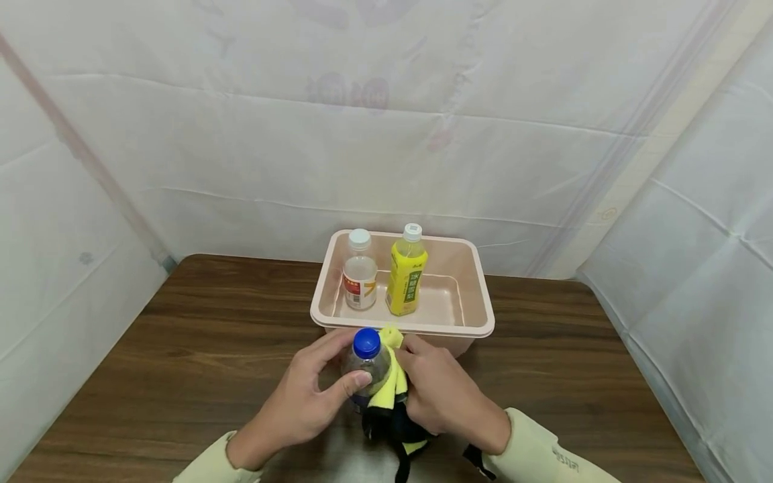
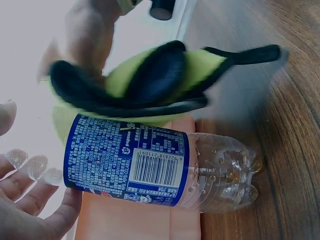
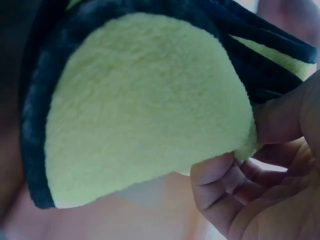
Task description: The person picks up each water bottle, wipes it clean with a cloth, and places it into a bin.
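Note:
A clear plastic bottle [image 1: 366, 362] with a blue cap stands upright on the table in front of the bin. My left hand [image 1: 304, 396] holds its upper part, thumb on the near side and fingers on the far side. The left wrist view shows the bottle's dark blue printed label [image 2: 155, 165] and clear base. My right hand [image 1: 443, 386] pinches a yellow-green cloth [image 1: 389, 389] with black edging against the bottle's right side. Thumb and fingers [image 3: 215, 170] grip the cloth [image 3: 145, 110] by its edge in the right wrist view. Its lower folds hang down bunched.
Just beyond the hands is a pale pink plastic bin [image 1: 474, 288]. Inside it stand a clear bottle [image 1: 360, 278] with a white cap and a yellow-labelled bottle [image 1: 406, 272]. The dark wooden table [image 1: 211, 335] is enclosed by white sheeting [image 1: 272, 147].

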